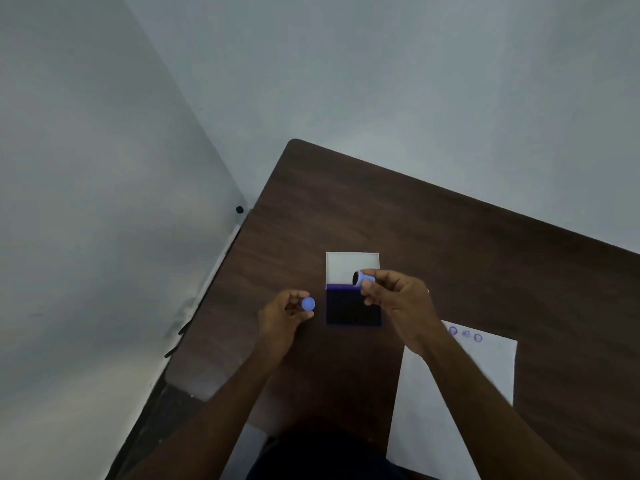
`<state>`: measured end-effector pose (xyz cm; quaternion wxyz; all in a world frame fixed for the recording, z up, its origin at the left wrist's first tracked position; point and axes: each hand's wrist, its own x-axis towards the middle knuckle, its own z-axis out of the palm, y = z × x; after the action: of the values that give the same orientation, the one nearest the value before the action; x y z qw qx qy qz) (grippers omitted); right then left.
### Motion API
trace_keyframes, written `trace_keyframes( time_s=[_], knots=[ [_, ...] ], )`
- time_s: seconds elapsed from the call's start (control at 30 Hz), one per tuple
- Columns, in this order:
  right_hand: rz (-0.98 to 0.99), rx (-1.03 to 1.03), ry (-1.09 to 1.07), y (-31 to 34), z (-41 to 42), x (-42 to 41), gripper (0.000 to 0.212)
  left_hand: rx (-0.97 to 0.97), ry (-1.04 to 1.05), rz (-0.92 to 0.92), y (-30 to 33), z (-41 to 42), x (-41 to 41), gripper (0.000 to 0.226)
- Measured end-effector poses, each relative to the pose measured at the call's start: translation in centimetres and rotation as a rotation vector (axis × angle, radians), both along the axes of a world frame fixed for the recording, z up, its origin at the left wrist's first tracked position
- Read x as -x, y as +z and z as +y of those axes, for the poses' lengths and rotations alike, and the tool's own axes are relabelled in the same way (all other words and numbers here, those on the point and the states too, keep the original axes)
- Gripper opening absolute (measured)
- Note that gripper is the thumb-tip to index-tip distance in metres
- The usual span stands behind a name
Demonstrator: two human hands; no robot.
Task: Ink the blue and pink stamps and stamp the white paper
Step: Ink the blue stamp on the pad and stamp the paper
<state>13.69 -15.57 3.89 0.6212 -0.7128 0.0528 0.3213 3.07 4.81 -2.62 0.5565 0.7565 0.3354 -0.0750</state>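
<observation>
My right hand [398,299] pinches the blue stamp [363,278] above the open ink pad [353,308], its dark face turned to the left. My left hand [285,311] holds the stamp's round blue cap [308,304] just left of the pad. The pad's dark purple ink sits in the near half, and its white lid [349,266] lies open behind it. A white paper [485,372] lies to the right on the brown table [450,237], partly under my right forearm, with three purple prints near its top edge. No pink stamp is visible.
The table's left edge runs along a grey wall [104,202], with a white strip and a small black knob [239,209] at the corner. The far table edge meets a pale wall behind.
</observation>
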Motion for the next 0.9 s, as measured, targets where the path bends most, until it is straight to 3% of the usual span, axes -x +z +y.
trace_keyframes(
  time_s=[0.33,0.9],
  knots=[
    [0.014,0.024,0.028,0.2,1.0,-0.1,0.019,-0.441,-0.072,0.034,-1.8,0.0,0.7,0.037],
    [0.035,0.003,0.012,0.2,1.1,0.1,0.02,-0.445,-0.137,0.073,-1.9,0.8,0.3,0.045]
  ],
)
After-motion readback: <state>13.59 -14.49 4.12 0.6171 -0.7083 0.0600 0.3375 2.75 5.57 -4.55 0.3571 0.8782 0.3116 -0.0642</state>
